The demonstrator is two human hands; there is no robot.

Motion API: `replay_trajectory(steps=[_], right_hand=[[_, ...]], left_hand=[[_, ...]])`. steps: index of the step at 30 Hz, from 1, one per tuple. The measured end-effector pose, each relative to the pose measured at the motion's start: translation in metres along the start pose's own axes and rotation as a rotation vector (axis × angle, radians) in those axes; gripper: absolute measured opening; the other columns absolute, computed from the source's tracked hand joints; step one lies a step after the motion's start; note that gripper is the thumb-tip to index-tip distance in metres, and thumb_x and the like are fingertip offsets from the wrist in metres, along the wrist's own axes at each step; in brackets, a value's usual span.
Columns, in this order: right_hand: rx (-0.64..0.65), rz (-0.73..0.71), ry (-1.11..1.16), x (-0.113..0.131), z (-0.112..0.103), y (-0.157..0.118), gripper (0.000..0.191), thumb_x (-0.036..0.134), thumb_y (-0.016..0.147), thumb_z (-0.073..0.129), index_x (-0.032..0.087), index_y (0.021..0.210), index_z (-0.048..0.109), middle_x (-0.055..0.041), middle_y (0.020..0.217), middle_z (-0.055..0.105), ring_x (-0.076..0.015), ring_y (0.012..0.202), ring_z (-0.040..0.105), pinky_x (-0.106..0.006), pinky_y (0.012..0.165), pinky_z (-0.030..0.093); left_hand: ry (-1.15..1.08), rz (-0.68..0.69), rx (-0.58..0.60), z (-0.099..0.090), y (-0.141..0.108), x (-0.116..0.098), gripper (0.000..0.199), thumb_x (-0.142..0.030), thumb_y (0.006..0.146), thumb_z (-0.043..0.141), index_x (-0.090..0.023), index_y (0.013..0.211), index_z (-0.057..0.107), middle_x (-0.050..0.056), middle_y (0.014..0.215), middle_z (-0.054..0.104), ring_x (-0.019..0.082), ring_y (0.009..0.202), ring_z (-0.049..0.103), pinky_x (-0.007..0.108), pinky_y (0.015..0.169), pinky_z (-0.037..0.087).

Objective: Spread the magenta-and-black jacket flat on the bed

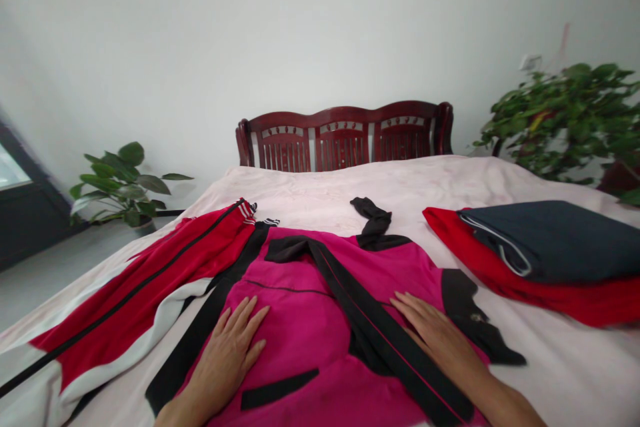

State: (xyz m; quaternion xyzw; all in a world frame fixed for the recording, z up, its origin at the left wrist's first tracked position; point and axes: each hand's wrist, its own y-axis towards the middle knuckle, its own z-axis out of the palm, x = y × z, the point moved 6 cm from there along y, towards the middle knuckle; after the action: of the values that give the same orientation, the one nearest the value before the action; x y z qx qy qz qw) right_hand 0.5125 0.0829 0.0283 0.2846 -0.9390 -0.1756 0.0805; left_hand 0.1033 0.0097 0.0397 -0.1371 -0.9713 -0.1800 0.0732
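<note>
A magenta jacket [310,307] with black sleeves and trim lies spread on the bed in front of me. My left hand [230,347] rests flat on its left side, fingers stretched out. On the right side, my right hand [435,327] lies across the fabric with its fingers extended, its lower fingers partly behind the black strip. That black sleeve [380,320], with a thin magenta line, runs diagonally over the jacket between my hands. Another black piece [375,217] sticks out beyond the jacket's far edge.
Left of the jacket lies a red, white and black garment [170,273]. A folded dark navy garment [555,240] sits on red cloth [505,280] at the right. Beyond the pink bedsheet [310,197] stands a wooden headboard [345,140]. Plants [120,183] flank the bed.
</note>
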Motion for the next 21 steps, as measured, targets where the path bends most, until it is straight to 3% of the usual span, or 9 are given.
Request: replay_trajectory(steps=[21], right_hand=[[-0.018, 0.005, -0.004, -0.0025, 0.0034, -0.0010, 0.047, 0.034, 0.094, 0.045, 0.026, 0.140, 0.053, -0.0068, 0.140, 0.057, -0.0238, 0.128, 0.054, -0.044, 0.105, 0.049]], left_hand=[[0.009, 0.008, -0.021, 0.0004, -0.0004, 0.0000, 0.055, -0.042, 0.094, 0.048, -0.036, 0.148, 0.037, 0.003, 0.152, 0.046, 0.025, 0.138, 0.044, 0.048, 0.110, 0.042]])
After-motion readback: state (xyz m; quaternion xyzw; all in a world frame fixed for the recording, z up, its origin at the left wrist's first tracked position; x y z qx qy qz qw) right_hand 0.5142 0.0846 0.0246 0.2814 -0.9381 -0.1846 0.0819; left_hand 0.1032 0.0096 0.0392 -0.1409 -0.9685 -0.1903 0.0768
